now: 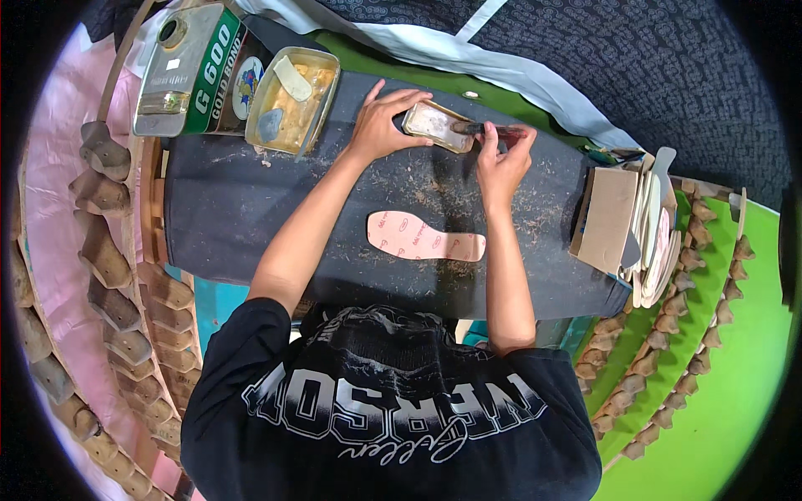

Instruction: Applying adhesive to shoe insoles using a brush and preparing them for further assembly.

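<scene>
My left hand grips the left end of a small rectangular container, thumb on the near side and fingers on the far side. Whitish residue coats its inside. In my right hand is a dark-handled brush, pinched between thumb and fingers, its end reaching into the container. I cannot make out its bristles clearly. Nearer to me, a pink insole with red print lies flat on the dark work table, between my forearms and touched by neither hand.
A green and silver metal can stands at the far left. Beside it sits a tub of yellowish paste with spatulas. A cardboard box at right holds flat sole-shaped pieces. Racks of wooden shoe lasts flank both sides; shavings litter the table.
</scene>
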Action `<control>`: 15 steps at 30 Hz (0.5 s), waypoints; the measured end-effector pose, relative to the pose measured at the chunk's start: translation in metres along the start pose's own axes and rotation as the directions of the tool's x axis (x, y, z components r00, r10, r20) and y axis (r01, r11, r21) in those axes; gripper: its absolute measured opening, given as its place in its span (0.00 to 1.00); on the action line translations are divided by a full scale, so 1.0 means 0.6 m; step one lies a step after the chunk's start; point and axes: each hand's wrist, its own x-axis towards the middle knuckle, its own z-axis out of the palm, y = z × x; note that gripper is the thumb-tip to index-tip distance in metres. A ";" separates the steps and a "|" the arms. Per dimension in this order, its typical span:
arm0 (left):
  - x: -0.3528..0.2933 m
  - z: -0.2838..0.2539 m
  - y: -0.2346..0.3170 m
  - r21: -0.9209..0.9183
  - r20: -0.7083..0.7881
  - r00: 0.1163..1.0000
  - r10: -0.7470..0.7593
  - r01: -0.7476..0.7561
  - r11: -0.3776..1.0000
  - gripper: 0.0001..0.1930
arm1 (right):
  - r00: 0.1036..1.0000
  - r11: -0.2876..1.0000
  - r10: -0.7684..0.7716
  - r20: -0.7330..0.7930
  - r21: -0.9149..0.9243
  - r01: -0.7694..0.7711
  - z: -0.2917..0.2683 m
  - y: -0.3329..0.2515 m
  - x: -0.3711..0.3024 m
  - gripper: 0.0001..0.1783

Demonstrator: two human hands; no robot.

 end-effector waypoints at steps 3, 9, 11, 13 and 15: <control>0.001 0.005 -0.004 -0.006 0.003 1.000 0.012 -0.012 1.000 0.45 | 0.997 0.979 0.053 -0.053 0.197 -0.042 -0.002 0.039 0.011 0.16; 0.001 0.004 -0.001 -0.024 0.015 1.000 -0.016 0.016 1.000 0.47 | 0.999 0.959 0.031 -0.019 0.282 -0.024 -0.026 0.055 -0.002 0.17; -0.004 0.002 0.000 -0.028 0.011 0.999 -0.039 0.039 0.999 0.47 | 1.000 0.980 0.018 -0.009 0.200 -0.016 -0.027 0.017 -0.019 0.17; 0.001 0.005 0.001 -0.027 0.004 1.000 -0.028 0.028 0.999 0.47 | 0.990 0.983 -0.138 0.029 -0.115 0.141 -0.026 -0.006 -0.031 0.17; 0.000 0.004 0.000 -0.016 0.023 0.999 -0.039 0.039 0.999 0.48 | 0.986 0.982 -0.156 0.052 -0.098 0.160 -0.018 0.005 -0.033 0.16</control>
